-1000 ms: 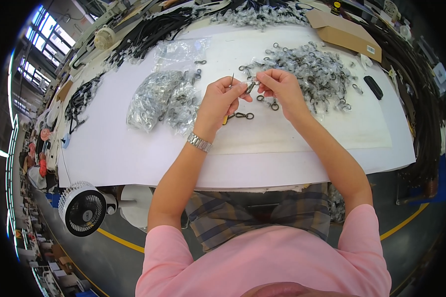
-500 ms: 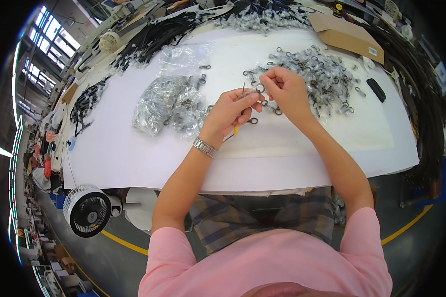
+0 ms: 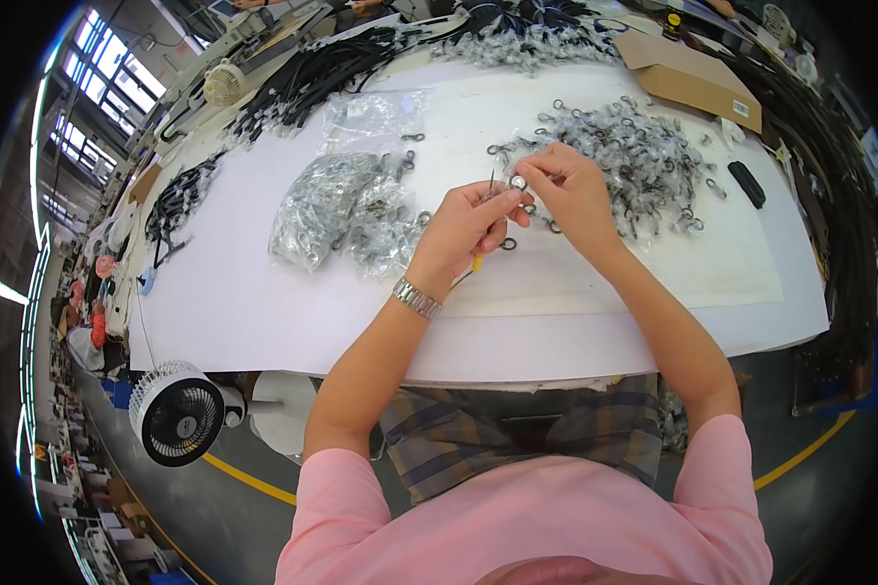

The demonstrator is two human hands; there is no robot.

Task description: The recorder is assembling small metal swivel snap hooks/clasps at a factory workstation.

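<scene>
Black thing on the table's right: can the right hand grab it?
Probably yes. The pile lies between the right hand and the black thing, but the hand could likely pass over it, though it looks busy with a metal ring.

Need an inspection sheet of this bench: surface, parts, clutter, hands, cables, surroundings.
Surface: white sheet covers the worktop; lower front strip bare.
Parts: metal ring at the fingertips; large heap of plastic-wrapped metal hardware beyond the right hand; loose pieces nearby.
Clutter: clear plastic bag to the left, open cardboard box far right, black oblong object near the right edge.
Hands: left hand holds a thin tool with a yellow part; right thumb and finger pinch at the ring.
Cables: thin dark line by the left edge; cannot confirm cable.
Surroundings: black straps behind, fan lower left, yellow floor line.
</scene>
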